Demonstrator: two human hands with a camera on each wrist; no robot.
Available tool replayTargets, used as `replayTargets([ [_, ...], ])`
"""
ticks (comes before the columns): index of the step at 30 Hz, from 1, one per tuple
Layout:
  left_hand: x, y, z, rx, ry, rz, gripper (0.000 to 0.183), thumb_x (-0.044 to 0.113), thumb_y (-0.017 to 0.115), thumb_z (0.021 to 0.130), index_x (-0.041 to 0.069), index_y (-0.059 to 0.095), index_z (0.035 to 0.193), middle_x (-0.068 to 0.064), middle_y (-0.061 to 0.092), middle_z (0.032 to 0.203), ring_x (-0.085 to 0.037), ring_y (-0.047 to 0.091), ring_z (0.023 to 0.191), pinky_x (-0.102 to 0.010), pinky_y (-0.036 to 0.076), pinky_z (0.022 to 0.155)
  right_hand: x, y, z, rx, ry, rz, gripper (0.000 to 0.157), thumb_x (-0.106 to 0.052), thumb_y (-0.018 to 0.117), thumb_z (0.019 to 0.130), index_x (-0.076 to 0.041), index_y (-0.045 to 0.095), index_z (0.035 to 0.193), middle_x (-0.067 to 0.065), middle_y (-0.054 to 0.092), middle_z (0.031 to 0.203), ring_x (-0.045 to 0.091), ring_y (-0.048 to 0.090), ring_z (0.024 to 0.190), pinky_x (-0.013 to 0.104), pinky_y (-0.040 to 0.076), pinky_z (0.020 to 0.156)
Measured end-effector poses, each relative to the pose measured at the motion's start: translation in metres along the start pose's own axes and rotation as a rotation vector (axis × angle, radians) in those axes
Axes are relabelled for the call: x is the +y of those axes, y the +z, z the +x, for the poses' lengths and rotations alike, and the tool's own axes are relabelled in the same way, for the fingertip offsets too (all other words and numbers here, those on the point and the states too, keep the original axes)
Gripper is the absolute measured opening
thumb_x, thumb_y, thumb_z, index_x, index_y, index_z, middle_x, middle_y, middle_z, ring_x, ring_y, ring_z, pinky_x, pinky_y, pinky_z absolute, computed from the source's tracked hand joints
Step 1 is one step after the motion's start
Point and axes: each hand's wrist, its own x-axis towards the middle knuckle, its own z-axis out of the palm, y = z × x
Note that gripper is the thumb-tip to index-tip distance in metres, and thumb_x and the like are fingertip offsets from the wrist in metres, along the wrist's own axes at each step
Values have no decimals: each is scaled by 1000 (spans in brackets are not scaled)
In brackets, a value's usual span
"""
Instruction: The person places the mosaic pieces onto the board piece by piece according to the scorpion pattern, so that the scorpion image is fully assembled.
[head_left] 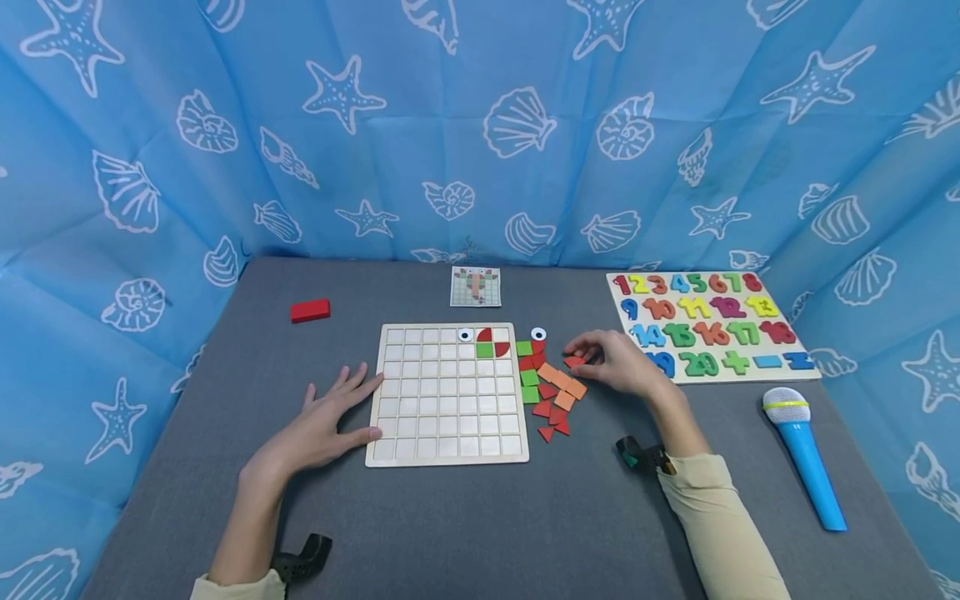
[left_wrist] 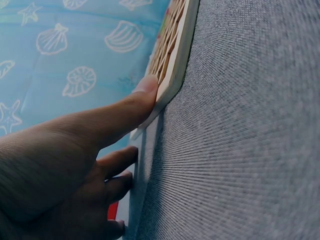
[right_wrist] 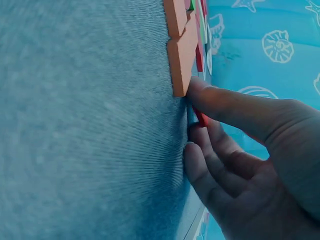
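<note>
A wooden grid board (head_left: 450,402) lies flat, with a white eye disc (head_left: 466,335), red quarter-circles (head_left: 485,335) and a green square (head_left: 485,350) near its upper right. At its left edge rests my left hand (head_left: 322,423), fingers spread and thumb touching the rim (left_wrist: 172,75). My right hand (head_left: 611,362) is just right of a pile of loose pieces and pinches a red piece (right_wrist: 201,118) between thumb and fingers. The pile holds green squares (head_left: 529,378), orange pieces (head_left: 555,379), red pieces (head_left: 543,408) and a second eye disc (head_left: 537,334).
Behind the board lies a small pattern card (head_left: 476,297). A red block (head_left: 310,311) is at the back left. On the right are a number puzzle board (head_left: 720,321) and a blue toy microphone (head_left: 808,467). Blue shell-print cloth (head_left: 450,125) surrounds the grey table (head_left: 480,533).
</note>
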Motion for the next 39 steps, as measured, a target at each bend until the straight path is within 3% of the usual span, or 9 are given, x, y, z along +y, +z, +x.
replayTargets([
  [11,-5,4,0,38,25,-9,87,48,80,96,20,41,169,-28,26,178,-57,13,166,-89,-2,122,-5,-1,1,39,-24,7,20,-7,79,99,-4,82,118,11,78,100,15,65,83,23,52,71],
  [17,-4,3,0,33,20,-11,87,46,81,96,20,41,169,-28,26,178,-57,14,166,-89,-3,122,-22,4,7,43,-46,38,24,-5,73,102,-3,79,125,13,77,104,19,70,88,26,56,75],
  [20,-2,2,1,11,0,8,87,46,80,97,18,40,170,-27,25,178,-57,13,166,-88,-2,122,-32,9,12,50,-59,50,26,-5,73,102,-3,79,127,14,75,108,25,76,97,33,60,81],
  [26,-4,3,0,35,27,-10,89,51,80,95,21,41,169,-27,26,178,-58,14,166,-90,-1,121,-52,24,26,66,-88,102,24,-4,70,102,-3,79,125,18,73,120,34,77,108,48,63,91],
  [30,-8,6,0,58,61,-23,89,56,79,94,26,41,169,-27,27,178,-58,15,165,-90,-1,120,-67,34,38,71,-99,143,23,-6,70,103,-5,79,125,18,75,124,31,78,104,43,63,88],
  [33,-7,5,1,41,42,-9,89,53,79,96,24,40,170,-26,26,178,-57,14,166,-90,-2,120,-77,43,49,61,-108,171,22,-8,71,104,-7,80,124,16,78,122,29,79,101,38,62,82],
  [39,-2,2,2,17,1,23,88,47,80,97,19,40,170,-26,25,178,-56,14,166,-89,0,122,-91,64,72,39,-154,142,20,-11,71,105,-5,80,122,13,83,111,27,80,101,43,66,90],
])
